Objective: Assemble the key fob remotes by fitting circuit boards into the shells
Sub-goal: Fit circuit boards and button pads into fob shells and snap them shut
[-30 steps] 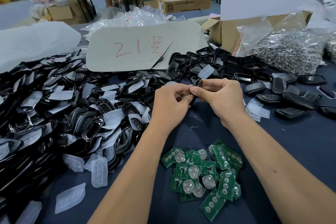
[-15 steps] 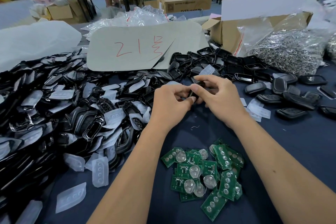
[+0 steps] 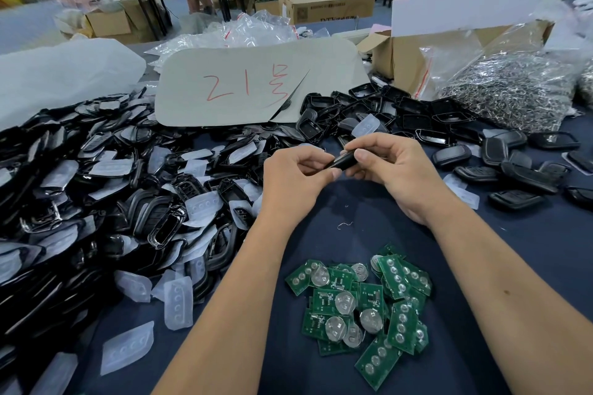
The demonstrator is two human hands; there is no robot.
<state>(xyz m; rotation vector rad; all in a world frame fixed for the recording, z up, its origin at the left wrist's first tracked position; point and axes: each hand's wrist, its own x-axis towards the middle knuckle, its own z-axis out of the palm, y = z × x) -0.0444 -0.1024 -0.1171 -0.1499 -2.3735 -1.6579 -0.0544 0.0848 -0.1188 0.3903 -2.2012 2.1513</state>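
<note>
A black key fob shell [image 3: 345,161] is held edge-on between both hands above the dark blue table. My left hand [image 3: 293,181] pinches its left end with thumb and fingers. My right hand [image 3: 394,170] grips its right end, thumb on the near side and fingers curled over the top. Whatever sits inside the shell is hidden. A pile of green circuit boards [image 3: 362,305] with round silver battery clips lies near the front edge, between my forearms. Several closed black fobs [image 3: 513,199] lie at the right.
A large heap of black shell halves and translucent button pads [image 3: 96,202] covers the left. More open shells [image 3: 385,109] lie behind my hands. A grey card with red writing [image 3: 244,90], a cardboard box [image 3: 404,58] and a bag of metal rings [image 3: 513,90] stand at the back.
Both hands have turned the shell so it now shows edge-on between the fingertips, and the right thumb has shifted onto its near side. The hands stayed in the same spot.
</note>
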